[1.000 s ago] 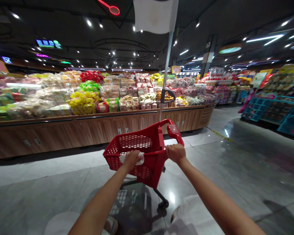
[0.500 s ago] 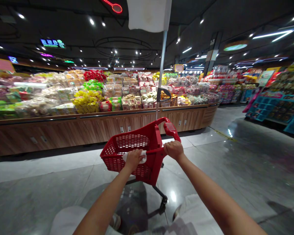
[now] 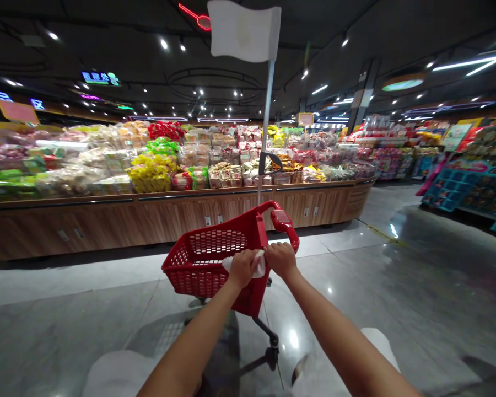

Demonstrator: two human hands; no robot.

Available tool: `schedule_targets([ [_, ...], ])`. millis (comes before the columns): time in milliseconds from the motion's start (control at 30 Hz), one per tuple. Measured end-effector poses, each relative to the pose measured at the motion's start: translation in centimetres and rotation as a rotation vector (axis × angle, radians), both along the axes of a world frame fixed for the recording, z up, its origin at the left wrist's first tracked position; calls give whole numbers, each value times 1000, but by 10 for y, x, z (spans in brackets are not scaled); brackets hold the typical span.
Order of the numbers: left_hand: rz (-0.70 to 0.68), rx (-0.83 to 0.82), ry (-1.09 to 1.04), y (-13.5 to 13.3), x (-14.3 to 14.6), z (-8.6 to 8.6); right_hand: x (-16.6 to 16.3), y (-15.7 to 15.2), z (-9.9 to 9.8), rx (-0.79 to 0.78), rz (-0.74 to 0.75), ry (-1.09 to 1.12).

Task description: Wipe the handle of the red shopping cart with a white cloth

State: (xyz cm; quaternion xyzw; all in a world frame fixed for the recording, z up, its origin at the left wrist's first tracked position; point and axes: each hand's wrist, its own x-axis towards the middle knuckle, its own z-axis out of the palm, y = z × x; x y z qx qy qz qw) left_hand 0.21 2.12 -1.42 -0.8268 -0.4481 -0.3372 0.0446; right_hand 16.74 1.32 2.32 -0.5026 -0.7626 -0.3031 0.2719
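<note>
A small red shopping cart (image 3: 215, 242) with a perforated basket stands side-on in front of me. My left hand (image 3: 243, 267) is closed on a white cloth or tissue (image 3: 259, 264), pressed to the near rim of the basket close to the handle end. Just beside it, my right hand (image 3: 281, 258) is wrapped round the near end of the cart's red handle (image 3: 285, 223). The two hands almost touch. From the cart rises a metal pole (image 3: 268, 110) bearing a white flag (image 3: 244, 32).
Behind the cart runs a long wood-panelled display counter (image 3: 107, 220) heaped with packaged snacks (image 3: 151, 172). Blue display racks (image 3: 465, 187) stand at the right. Grey shiny floor (image 3: 355, 275) surrounds the cart, and my legs show at the bottom.
My left hand has slid right along the basket rim with the white cloth, toward my right hand. The right hand stays at the handle. The cart sits slightly further left in view.
</note>
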Motion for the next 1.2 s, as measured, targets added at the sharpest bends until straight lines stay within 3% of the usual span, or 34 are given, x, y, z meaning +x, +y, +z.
schedule_targets([
  [200, 257, -92, 154, -6, -66, -13, 5, 0, -3, 148, 121, -14],
  [300, 313, -110, 239, -10, -81, -15, 1, 1, -5, 170, 98, 40],
  [400, 278, -160, 275, -10, -69, -11, -2, 2, -8, 202, 66, 115],
  [567, 106, -105, 143, -7, -4, 6, -1, 3, -9, 185, 39, 128],
  [667, 76, -60, 94, -8, 20, 12, 4, 0, -7, 159, 34, 93],
  [800, 47, -44, 156, -9, 2, 3, 9, -3, -6, 149, 79, 36],
  [1033, 255, -112, 270, -11, -86, -21, 6, -1, -7, 192, 75, 74],
  [1100, 254, -137, 273, -12, -86, -18, 3, 0, -7, 211, 59, 109],
  [1200, 184, -141, 220, -14, -52, -5, 1, 0, -7, 224, 40, 141],
])
